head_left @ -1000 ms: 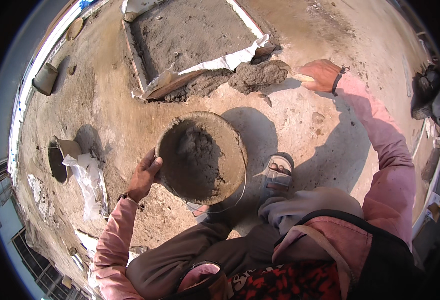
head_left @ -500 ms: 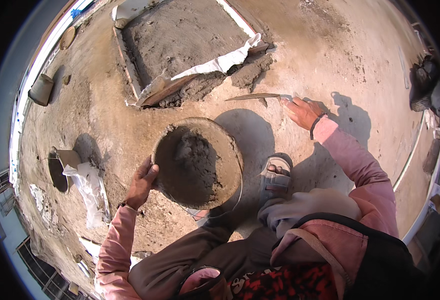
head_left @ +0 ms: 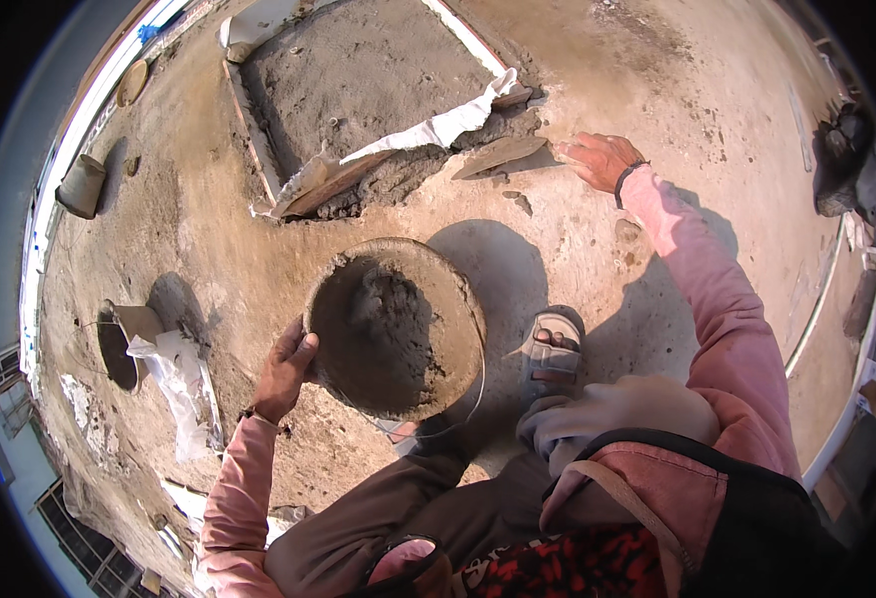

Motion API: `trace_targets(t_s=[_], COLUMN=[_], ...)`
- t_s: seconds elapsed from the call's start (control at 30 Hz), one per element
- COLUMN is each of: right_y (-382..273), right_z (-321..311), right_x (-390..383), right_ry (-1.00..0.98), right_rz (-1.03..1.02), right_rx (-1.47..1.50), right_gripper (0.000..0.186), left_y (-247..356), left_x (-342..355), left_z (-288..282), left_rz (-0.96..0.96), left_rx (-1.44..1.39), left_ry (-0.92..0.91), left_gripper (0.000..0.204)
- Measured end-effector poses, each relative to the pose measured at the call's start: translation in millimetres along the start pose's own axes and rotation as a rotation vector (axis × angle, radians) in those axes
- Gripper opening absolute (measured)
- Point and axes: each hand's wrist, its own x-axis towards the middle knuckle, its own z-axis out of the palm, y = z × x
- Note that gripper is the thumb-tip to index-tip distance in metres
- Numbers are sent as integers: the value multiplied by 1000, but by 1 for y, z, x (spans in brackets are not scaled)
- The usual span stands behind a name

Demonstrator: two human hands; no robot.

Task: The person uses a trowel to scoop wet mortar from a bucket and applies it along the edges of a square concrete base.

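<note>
The left hand (head_left: 286,371) grips, thumb uppermost, the left rim of a round, grey, mortar-smeared bucket (head_left: 455,324), positioned before the person's legs and containing wet grey mortar (head_left: 390,304). The right hand (head_left: 602,161) closes around the mostly hidden handle of a flat grey trowel (head_left: 501,156), blade near the mortar-filled wooden frame (head_left: 252,130).

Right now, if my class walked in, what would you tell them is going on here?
The person's left hand grips the rim of a bucket with some grey mix inside. The right hand holds a trowel, its blade near a grey heap along the near edge of a frame. Similar mix fills the frame.
</note>
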Motion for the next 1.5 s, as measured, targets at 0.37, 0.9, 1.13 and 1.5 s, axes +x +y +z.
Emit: trace_targets(t_s=[0.37,0.9,1.13,1.5], right_y=[3,0,31,37], right_z=[-3,27,2,-18], right_x=[28,-75,-28,-10], right_ry=[-112,-152,-214,-177], right_rz=[236,221,427,472], right_rx=[-33,56,-31,-238], right_gripper=[44,46,46,43], left_y=[-3,1,-1,9], left_x=[2,4,4,0], left_z=[-4,2,2,4], left_rz=[-29,-36,-10,-35], left_rx=[-9,44,33,16], left_ry=[15,22,-5,-57], left_gripper=[50,50,46,49])
